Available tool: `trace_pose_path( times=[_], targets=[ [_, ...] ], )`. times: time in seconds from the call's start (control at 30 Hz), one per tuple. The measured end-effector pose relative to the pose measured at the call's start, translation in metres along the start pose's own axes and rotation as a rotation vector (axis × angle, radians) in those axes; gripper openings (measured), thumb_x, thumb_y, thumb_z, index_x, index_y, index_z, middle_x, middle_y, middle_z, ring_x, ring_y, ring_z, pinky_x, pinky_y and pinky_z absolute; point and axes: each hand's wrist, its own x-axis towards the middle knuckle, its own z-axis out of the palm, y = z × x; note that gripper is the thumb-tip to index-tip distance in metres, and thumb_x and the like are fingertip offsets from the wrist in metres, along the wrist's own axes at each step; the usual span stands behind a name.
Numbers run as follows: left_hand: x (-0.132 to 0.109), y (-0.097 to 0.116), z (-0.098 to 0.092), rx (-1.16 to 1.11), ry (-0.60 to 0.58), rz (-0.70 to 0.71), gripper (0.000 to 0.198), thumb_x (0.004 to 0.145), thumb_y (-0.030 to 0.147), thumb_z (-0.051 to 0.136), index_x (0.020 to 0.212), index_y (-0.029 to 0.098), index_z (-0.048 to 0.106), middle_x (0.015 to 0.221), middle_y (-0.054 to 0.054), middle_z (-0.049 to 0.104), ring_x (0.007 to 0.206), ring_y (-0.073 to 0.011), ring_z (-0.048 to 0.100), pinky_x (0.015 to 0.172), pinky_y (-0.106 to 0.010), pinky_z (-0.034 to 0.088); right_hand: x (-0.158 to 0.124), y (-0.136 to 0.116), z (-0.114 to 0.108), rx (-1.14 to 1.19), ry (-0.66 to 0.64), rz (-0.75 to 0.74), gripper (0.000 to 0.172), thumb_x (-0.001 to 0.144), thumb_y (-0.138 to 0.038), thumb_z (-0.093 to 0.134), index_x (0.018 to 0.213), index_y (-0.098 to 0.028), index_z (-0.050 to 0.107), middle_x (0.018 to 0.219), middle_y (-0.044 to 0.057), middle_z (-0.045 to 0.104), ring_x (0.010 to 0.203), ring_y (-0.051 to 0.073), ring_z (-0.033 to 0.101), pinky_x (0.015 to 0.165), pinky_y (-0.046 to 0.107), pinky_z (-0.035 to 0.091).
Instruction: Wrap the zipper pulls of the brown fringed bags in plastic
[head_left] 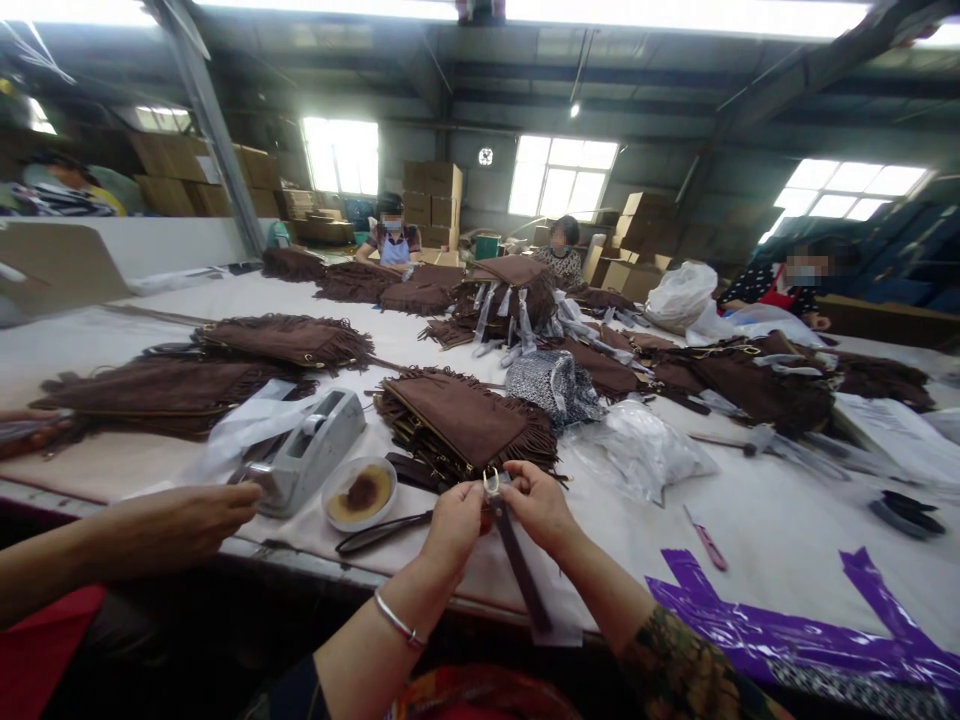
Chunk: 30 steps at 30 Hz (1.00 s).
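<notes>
My left hand (454,522) and my right hand (541,508) meet at the table's front edge. Both pinch the gold-coloured metal end of a dark brown strap (523,572), which hangs down toward me over a piece of clear plastic (562,628). Just behind my fingers lies a stack of brown fringed bags (465,412) with gold zippers. A looped dark strap (386,531) rests left of my left hand, close to a white bowl (360,492) with a brown stain inside.
At left, a co-worker's hand (217,512) touches a grey tape dispenser (315,450). More fringed bags (285,342) lie farther back. Crumpled clear plastic (641,450), a pink cutter (709,545) and purple tape (795,625) are on the right. Several people sit across the table.
</notes>
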Motion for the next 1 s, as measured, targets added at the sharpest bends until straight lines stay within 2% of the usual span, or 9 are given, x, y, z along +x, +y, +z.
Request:
trace_pose_path(
  times=[0.17, 0.23, 0.37, 0.53, 0.63, 0.73, 0.87, 0.93, 1.0],
  targets=[
    [-0.005, 0.001, 0.002, 0.0, -0.025, -0.026, 0.031, 0.079, 0.04, 0.06, 0.096, 0.016, 0.066, 0.071, -0.002, 0.063, 0.053, -0.0086, 0.052, 0.053, -0.021, 0.035, 0.006, -0.002, 0.004, -0.025, 0.106, -0.023, 0.036, 0.075, -0.031, 0.059, 0.106, -0.014, 0.063, 0.062, -0.002, 0.064, 0.059, 0.016, 0.06, 0.063, 0.028, 0.047],
    [-0.008, 0.003, 0.002, 0.013, -0.025, -0.053, 0.031, 0.08, 0.04, 0.06, 0.099, 0.017, 0.065, 0.074, -0.003, 0.065, 0.057, -0.0098, 0.056, 0.055, -0.021, 0.036, 0.01, -0.003, 0.006, -0.034, 0.152, -0.021, 0.033, 0.074, -0.031, 0.059, 0.103, -0.014, 0.064, 0.061, -0.002, 0.064, 0.059, 0.017, 0.06, 0.063, 0.028, 0.047],
    [-0.018, 0.002, 0.004, 0.0, -0.042, -0.158, 0.035, 0.078, 0.047, 0.063, 0.096, 0.017, 0.062, 0.082, -0.005, 0.068, 0.066, -0.0131, 0.062, 0.057, -0.022, 0.038, 0.019, 0.0, 0.013, -0.016, 0.223, -0.021, 0.029, 0.074, -0.032, 0.06, 0.097, -0.015, 0.065, 0.06, -0.001, 0.064, 0.059, 0.018, 0.061, 0.063, 0.029, 0.047],
    [-0.027, -0.009, 0.008, -0.033, -0.105, -0.233, 0.042, 0.071, 0.052, 0.072, 0.091, 0.017, 0.059, 0.073, 0.001, 0.062, 0.056, -0.0086, 0.055, 0.056, -0.022, 0.04, 0.031, 0.01, 0.021, 0.132, 0.297, 0.019, 0.029, 0.072, -0.036, 0.063, 0.093, -0.016, 0.063, 0.059, -0.001, 0.063, 0.056, 0.017, 0.059, 0.058, 0.027, 0.046],
    [-0.03, -0.012, 0.01, -0.103, -0.195, -0.249, 0.04, 0.069, 0.046, 0.075, 0.09, 0.017, 0.057, 0.074, 0.0, 0.063, 0.057, -0.0092, 0.056, 0.061, -0.025, 0.046, 0.036, 0.013, 0.022, 0.238, 0.297, 0.063, 0.032, 0.07, -0.038, 0.066, 0.093, -0.016, 0.061, 0.059, -0.001, 0.063, 0.053, 0.015, 0.057, 0.053, 0.026, 0.045],
    [-0.034, -0.01, 0.01, -0.203, -0.261, -0.262, 0.034, 0.067, 0.033, 0.075, 0.088, 0.016, 0.055, 0.08, -0.003, 0.065, 0.065, -0.0126, 0.062, 0.064, -0.026, 0.049, 0.036, 0.011, 0.022, 0.359, 0.266, 0.115, 0.036, 0.066, -0.038, 0.069, 0.093, -0.016, 0.06, 0.059, -0.002, 0.063, 0.051, 0.015, 0.056, 0.048, 0.024, 0.043],
    [-0.042, -0.006, 0.003, -0.274, -0.277, -0.25, 0.031, 0.068, 0.029, 0.069, 0.092, 0.017, 0.053, 0.078, -0.003, 0.063, 0.067, -0.0177, 0.065, 0.054, -0.025, 0.047, 0.031, 0.007, 0.022, 0.477, 0.243, 0.182, 0.036, 0.061, -0.033, 0.07, 0.091, -0.016, 0.06, 0.059, -0.003, 0.062, 0.05, 0.013, 0.056, 0.047, 0.023, 0.044],
    [-0.048, -0.006, -0.004, -0.29, -0.273, -0.264, 0.029, 0.072, 0.033, 0.066, 0.091, 0.019, 0.05, 0.076, -0.001, 0.061, 0.06, -0.0163, 0.062, 0.051, -0.027, 0.047, 0.029, 0.005, 0.022, 0.478, 0.227, 0.206, 0.035, 0.06, -0.031, 0.069, 0.091, -0.016, 0.06, 0.059, -0.004, 0.06, 0.048, 0.012, 0.054, 0.044, 0.022, 0.043],
    [-0.053, -0.007, -0.013, -0.292, -0.269, -0.269, 0.029, 0.074, 0.037, 0.067, 0.087, 0.02, 0.047, 0.073, 0.002, 0.059, 0.05, -0.0109, 0.054, 0.05, -0.026, 0.047, 0.028, 0.005, 0.021, 0.465, 0.206, 0.226, 0.036, 0.06, -0.03, 0.068, 0.092, -0.015, 0.061, 0.057, -0.004, 0.059, 0.044, 0.011, 0.052, 0.039, 0.021, 0.04]
  ],
)
